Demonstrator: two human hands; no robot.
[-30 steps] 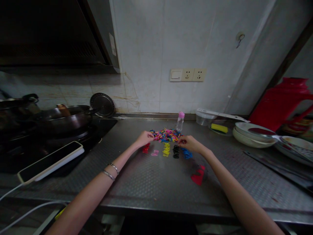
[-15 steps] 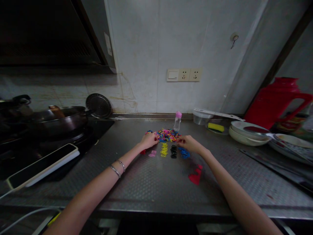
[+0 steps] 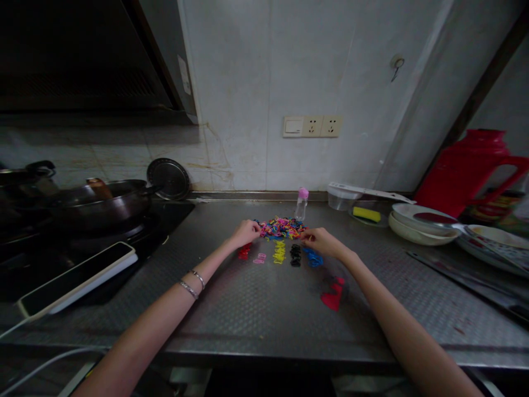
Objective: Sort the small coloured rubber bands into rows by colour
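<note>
A mixed heap of small coloured rubber bands (image 3: pixel 281 226) lies on the metal counter (image 3: pixel 248 320). At the heap's left edge is my left hand (image 3: pixel 247 234), its fingertips pinched together; what they hold is too small to make out. My right hand (image 3: pixel 319 241) is closed at the heap's right edge, fingers bent in, contents hidden. Nearer me, single-colour groups sit in a row: red bands (image 3: pixel 244 252), pink bands (image 3: pixel 259 258), yellow bands (image 3: pixel 279 252), black bands (image 3: pixel 295 256) and blue bands (image 3: pixel 314 257), the last just below my right hand.
A small clear bottle (image 3: pixel 301 209) with a pink cap stands behind the heap. A red heart-like piece (image 3: pixel 332 299) lies near my right forearm. Bowls (image 3: pixel 417 234), a yellow sponge (image 3: pixel 366 214) and a red jug (image 3: pixel 463 173) are rightward; a pan (image 3: pixel 103 207) is left.
My left hand has shifted a little left along the heap, and the red bands below it show more fully. My right hand stays almost where it was.
</note>
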